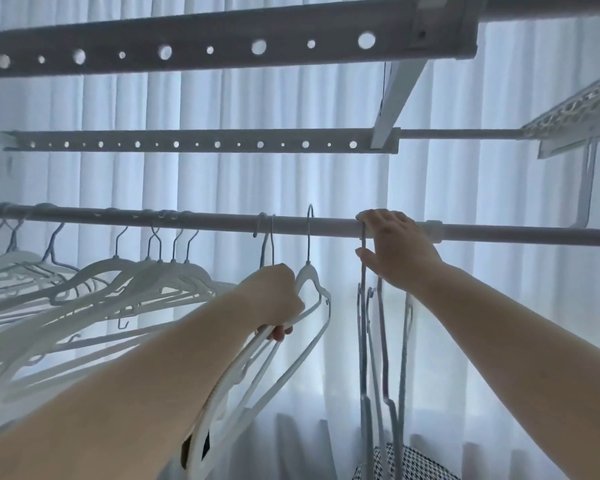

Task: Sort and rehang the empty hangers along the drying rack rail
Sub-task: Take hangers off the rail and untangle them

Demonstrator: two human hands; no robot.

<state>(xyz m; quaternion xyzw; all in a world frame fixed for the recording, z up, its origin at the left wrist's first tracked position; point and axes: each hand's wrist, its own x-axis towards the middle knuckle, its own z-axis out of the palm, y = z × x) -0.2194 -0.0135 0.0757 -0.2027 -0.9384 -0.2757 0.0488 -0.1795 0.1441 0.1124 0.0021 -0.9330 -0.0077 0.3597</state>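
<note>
A grey rail runs across the middle of the view. My left hand is shut on a few white hangers just under the rail; one hook of that bunch pokes up above the rail and the others loop over it. My right hand rests on the rail further right, with the fingers over the top and the thumb and fingers pinching the hook of a thin grey hanger that dangles edge-on. Several white hangers hang bunched along the left part of the rail.
Two perforated bars of the rack cross above the rail, the nearer one close overhead. A white mesh shelf juts in at the upper right. White curtains fill the background. A houndstooth-patterned object lies low at the right.
</note>
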